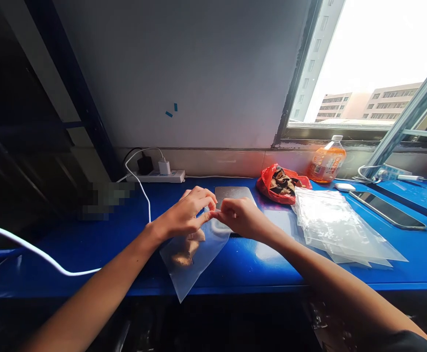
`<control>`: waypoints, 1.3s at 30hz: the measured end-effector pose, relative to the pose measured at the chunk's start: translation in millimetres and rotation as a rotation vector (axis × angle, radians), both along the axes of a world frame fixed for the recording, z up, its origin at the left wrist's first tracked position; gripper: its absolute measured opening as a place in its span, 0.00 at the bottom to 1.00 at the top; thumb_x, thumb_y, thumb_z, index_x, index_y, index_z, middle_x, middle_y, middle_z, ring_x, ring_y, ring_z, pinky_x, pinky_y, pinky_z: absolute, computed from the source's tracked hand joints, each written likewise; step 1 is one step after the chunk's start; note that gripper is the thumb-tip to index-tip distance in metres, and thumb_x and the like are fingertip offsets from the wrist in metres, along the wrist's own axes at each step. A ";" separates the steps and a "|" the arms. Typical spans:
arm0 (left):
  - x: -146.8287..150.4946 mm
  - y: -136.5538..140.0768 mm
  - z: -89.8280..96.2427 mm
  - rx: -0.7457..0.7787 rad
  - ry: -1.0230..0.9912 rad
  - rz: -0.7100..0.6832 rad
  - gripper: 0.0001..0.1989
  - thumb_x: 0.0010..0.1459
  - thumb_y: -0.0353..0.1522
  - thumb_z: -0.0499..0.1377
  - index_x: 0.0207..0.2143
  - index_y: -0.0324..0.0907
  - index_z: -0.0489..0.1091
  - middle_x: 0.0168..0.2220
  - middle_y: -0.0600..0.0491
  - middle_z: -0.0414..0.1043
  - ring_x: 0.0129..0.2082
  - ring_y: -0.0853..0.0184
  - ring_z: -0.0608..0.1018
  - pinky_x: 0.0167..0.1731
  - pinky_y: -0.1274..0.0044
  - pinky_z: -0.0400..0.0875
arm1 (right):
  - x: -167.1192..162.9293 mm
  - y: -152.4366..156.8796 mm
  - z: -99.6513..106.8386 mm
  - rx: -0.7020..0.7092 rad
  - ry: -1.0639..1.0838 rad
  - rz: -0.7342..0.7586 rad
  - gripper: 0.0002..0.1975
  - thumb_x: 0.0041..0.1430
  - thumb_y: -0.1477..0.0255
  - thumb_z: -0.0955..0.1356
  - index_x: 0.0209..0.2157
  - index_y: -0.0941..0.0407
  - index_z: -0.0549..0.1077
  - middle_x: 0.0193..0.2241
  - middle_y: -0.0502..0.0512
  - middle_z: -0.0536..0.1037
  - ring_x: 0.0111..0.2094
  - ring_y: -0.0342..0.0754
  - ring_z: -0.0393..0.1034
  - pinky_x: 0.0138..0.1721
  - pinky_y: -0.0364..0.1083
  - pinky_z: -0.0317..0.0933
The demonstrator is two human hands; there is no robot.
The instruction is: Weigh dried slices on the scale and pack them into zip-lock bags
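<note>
A clear plastic bag (213, 252) with several brown dried pieces (186, 252) inside hangs at a slant from both hands, its lower corner past the blue table's front edge. My left hand (195, 210) pinches the bag's upper edge between thumb and fingers. Close against it, my right hand (241, 215) is closed on the same edge, fingers curled. The hands cover most of the bag's opening, so I cannot tell whether it is sealed. Behind them lies a flat silver-grey device (231, 191), partly hidden.
A red plastic bag (268, 188) of dark dried pieces stands near the wall, beside an orange drink bottle (327, 161). Empty clear bags (334, 225) are stacked at right, next to a phone (387, 210). A power strip (175, 176) and white cable (52, 261) lie left.
</note>
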State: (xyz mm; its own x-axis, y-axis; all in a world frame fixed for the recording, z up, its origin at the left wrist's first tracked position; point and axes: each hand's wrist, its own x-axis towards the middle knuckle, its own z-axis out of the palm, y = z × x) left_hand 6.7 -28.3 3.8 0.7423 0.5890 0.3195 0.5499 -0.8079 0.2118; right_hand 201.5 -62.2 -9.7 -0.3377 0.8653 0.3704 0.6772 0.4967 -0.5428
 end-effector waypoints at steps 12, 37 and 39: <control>-12.8 5.3 17.4 -0.534 -0.044 -0.247 0.11 0.58 0.38 0.56 0.31 0.40 0.70 0.34 0.51 0.73 0.36 0.66 0.72 0.38 0.76 0.68 | 29.1 25.1 4.3 -0.222 0.400 0.102 0.30 0.50 0.48 0.68 0.15 0.55 0.54 0.15 0.43 0.50 0.19 0.37 0.43 0.22 0.42 0.37; 121.7 25.1 99.5 0.003 -0.695 -0.159 0.06 0.63 0.34 0.53 0.41 0.43 0.66 0.41 0.53 0.72 0.41 0.66 0.76 0.37 0.75 0.72 | 103.6 -28.0 43.9 0.066 1.148 -0.254 0.18 0.52 0.58 0.71 0.41 0.50 0.66 0.42 0.55 0.75 0.35 0.49 0.74 0.30 0.48 0.68; 148.1 41.2 80.1 -0.064 -0.632 -0.039 0.17 0.63 0.36 0.53 0.54 0.45 0.58 0.43 0.51 0.72 0.38 0.67 0.77 0.38 0.73 0.73 | 135.5 -25.4 49.7 0.193 1.087 -0.455 0.18 0.48 0.61 0.73 0.39 0.52 0.67 0.37 0.56 0.76 0.28 0.46 0.73 0.25 0.46 0.65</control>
